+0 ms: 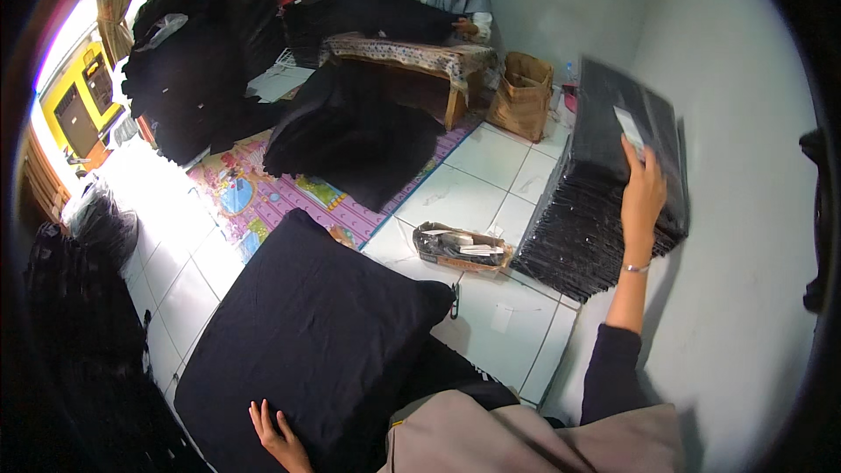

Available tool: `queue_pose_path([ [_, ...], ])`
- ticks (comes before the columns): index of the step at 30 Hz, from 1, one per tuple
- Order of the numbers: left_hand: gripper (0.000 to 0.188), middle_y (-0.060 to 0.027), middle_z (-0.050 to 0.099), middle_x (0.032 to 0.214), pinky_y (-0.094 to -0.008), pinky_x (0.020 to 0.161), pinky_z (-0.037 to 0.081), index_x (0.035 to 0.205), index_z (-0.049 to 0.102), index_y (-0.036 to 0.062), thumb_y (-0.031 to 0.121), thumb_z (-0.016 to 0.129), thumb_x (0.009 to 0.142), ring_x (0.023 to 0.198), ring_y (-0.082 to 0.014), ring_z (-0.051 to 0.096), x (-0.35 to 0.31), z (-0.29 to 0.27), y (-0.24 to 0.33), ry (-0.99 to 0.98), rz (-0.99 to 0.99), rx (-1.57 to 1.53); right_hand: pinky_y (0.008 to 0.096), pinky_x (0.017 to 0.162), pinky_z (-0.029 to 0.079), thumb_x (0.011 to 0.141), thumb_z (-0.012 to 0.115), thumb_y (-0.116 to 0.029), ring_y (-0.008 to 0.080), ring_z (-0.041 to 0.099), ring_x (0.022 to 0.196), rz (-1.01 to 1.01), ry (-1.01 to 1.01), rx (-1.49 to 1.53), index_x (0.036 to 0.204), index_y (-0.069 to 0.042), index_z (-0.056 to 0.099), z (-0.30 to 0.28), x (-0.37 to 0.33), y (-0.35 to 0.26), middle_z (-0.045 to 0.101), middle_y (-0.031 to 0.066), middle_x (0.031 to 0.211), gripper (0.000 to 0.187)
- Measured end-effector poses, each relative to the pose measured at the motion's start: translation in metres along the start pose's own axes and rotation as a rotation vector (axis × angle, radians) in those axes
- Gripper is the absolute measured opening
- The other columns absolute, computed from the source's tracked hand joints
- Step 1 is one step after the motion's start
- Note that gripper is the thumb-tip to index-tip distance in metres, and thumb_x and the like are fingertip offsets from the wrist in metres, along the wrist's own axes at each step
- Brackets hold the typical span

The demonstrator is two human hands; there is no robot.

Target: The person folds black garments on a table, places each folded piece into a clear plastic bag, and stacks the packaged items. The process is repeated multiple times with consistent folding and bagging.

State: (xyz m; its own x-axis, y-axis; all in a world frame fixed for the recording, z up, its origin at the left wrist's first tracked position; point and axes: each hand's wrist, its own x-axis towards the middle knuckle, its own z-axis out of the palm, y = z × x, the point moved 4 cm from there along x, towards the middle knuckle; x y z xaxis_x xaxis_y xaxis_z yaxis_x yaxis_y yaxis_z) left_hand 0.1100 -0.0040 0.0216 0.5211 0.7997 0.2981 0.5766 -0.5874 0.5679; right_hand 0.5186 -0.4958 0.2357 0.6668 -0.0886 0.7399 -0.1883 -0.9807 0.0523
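Note:
My left hand [279, 440] lies on a large folded piece of black cloth [307, 324], its fingers spread. The cloth rests in front of me like a flat square bundle. My right hand [644, 193] is stretched out over a tall stack of black packs in clear plastic [596, 184] against the wall. Between its fingers is the end of a narrow white slip [628, 125], just over the top pack. Whether the slip touches the pack is hard to tell.
An opened carton with white slips [462, 247] sits on the tiles by the stack. Beyond stand a brown paper bag [523, 96] and a low table [407, 54], where another person [455, 0] handles black cloth. Black heaps [188, 70] and a pink patterned mat [232, 193] lie left.

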Motion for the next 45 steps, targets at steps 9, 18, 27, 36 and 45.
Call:
queue_pose_path([
  [9, 0.033, -0.0229, 0.046, 0.143, -0.0456, 0.110, 0.035, 0.125, 0.060, -0.0020, 0.011, 0.057, 0.095, 0.135, -0.0383, 0.041, 0.000, -0.011, 0.012, -0.049, 0.021, -0.005, 0.0774, 0.103, 0.019, 0.093, 0.056, -0.016, 0.0459, 0.026, 0.140, 0.031, -0.441, 0.090, 0.145, -0.037, 0.038, 0.045, 0.002, 0.049, 0.027, 0.0063, 0.156, 0.059],
  [18, 0.063, -0.0386, 0.046, 0.131, -0.0534, 0.098, 0.042, 0.134, 0.047, -0.0053, 0.040, 0.058, 0.092, 0.114, -0.0587, 0.048, -0.080, -0.098, -0.102, 0.456, -0.436, 0.905, 0.0811, 0.100, 0.006, 0.085, 0.060, -0.054, 0.0456, 0.011, 0.145, -0.045, -0.174, -0.041, 0.151, -0.029, 0.027, 0.024, -0.019, -0.014, 0.010, 0.0126, 0.161, 0.079],
  [27, 0.058, -0.0143, 0.067, 0.102, -0.0306, 0.083, 0.050, 0.112, 0.062, -0.0071, 0.045, 0.069, 0.088, 0.087, -0.0200, 0.061, -0.164, -0.126, -0.176, 0.436, -0.800, -0.035, 0.0553, 0.106, 0.033, 0.085, 0.069, -0.027, 0.0358, 0.047, 0.128, -0.927, -0.708, 1.053, 0.130, -0.010, 0.056, 0.008, -0.194, -0.271, 0.046, 0.0199, 0.142, 0.050],
  [36, 0.019, 0.0018, 0.065, 0.086, -0.0231, 0.071, 0.043, 0.091, 0.066, 0.0056, 0.023, 0.074, 0.087, 0.074, -0.0076, 0.055, -0.210, -0.104, -0.137, 0.450, -0.907, -0.784, 0.0683, 0.106, 0.025, 0.082, 0.061, -0.053, 0.0384, 0.036, 0.137, -1.480, -0.499, 1.120, 0.137, -0.010, 0.050, -0.099, -0.340, -0.352, 0.045, 0.0152, 0.144, 0.071],
  [45, 0.067, -0.0145, 0.061, 0.119, -0.0411, 0.094, 0.049, 0.129, 0.050, -0.0054, 0.044, 0.069, 0.087, 0.104, -0.0292, 0.062, -0.216, -0.157, -0.107, 0.550, -0.649, -1.170, 0.0630, 0.114, 0.015, 0.084, 0.059, -0.009, 0.0215, 0.064, 0.109, -1.557, -0.425, 1.564, 0.111, -0.011, 0.067, -0.119, -0.338, -0.286, 0.070, 0.0026, 0.111, 0.028],
])
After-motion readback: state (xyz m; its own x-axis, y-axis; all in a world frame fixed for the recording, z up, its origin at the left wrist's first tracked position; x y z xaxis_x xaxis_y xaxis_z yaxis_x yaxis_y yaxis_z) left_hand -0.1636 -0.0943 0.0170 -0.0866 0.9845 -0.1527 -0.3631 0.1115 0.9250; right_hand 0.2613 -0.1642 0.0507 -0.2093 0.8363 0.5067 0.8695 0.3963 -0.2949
